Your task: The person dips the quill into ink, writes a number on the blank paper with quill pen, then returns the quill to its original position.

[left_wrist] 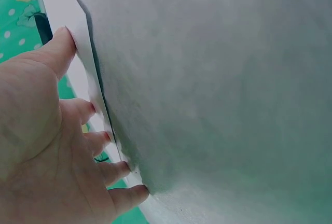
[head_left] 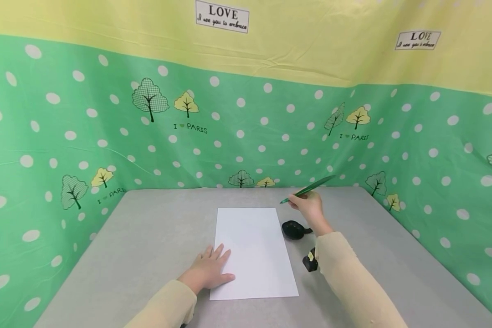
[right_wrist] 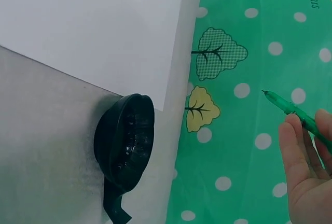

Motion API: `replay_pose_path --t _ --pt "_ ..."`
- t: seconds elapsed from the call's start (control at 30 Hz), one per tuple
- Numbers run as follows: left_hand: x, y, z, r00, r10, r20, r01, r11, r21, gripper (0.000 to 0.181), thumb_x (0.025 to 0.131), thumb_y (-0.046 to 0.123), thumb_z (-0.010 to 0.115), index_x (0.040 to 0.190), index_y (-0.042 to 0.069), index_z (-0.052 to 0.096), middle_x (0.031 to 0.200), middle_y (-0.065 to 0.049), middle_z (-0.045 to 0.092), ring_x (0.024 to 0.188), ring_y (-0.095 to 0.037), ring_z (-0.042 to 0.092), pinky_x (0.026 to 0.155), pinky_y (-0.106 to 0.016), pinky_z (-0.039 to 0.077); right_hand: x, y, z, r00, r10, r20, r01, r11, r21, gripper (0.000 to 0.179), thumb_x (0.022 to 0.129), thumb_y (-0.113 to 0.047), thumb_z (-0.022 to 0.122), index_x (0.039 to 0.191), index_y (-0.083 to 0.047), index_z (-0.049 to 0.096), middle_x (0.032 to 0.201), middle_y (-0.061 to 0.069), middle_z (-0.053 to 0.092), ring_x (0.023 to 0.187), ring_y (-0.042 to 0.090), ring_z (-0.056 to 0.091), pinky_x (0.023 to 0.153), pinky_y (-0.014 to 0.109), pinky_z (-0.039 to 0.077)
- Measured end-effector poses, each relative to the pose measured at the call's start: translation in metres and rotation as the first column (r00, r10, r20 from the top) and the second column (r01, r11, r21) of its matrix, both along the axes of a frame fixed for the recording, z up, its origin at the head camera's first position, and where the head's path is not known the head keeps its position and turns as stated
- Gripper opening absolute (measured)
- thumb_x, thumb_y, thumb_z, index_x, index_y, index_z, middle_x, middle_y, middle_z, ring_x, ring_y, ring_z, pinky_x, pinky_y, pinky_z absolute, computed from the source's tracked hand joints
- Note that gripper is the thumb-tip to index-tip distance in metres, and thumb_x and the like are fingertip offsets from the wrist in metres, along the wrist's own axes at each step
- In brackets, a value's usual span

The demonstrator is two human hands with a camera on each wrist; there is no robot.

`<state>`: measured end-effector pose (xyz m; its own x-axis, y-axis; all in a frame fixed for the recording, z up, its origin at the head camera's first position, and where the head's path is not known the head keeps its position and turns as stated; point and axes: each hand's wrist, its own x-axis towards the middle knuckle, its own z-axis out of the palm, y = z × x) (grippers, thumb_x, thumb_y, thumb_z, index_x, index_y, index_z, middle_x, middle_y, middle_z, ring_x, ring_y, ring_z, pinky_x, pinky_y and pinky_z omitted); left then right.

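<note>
A blank white sheet of paper lies on the grey table. My left hand rests on its left edge, fingers spread; the left wrist view shows the thumb and fingertips along that edge. Above the table, past the paper's far right corner, my right hand pinches a slim green pen between thumb and fingers. In the right wrist view the pen's pointed tip is away from the paper. A small black scalloped dish with a handle sits just right of the sheet.
A small black object with a pale yellow label stands right of the paper, partly hidden by my right sleeve. Green and yellow printed cloth hangs around the table's back and sides.
</note>
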<state>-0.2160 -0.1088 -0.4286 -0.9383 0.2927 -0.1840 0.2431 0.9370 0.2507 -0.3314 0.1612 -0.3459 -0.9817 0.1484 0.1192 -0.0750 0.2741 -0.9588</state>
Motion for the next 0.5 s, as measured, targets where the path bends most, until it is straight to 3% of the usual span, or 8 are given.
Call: replay_pose_path --t 0.5 --pt "0.0 -0.001 -0.002 1.0 -0.012 -0.016 0.012 1.0 0.016 0.073 0.086 0.053 0.055 0.14 0.006 0.038 0.146 -0.018 0.027 0.131 -0.045 0.019 0.102 -0.059 0.02 -0.005 -0.015 0.001 1.0 0.017 -0.011 -0.018 0.999 -0.038 0.015 0.083 -0.003 0.065 0.093 0.007 0.059 0.085 0.016 0.065 0.076 0.022 0.066 0.072 0.031 0.054"
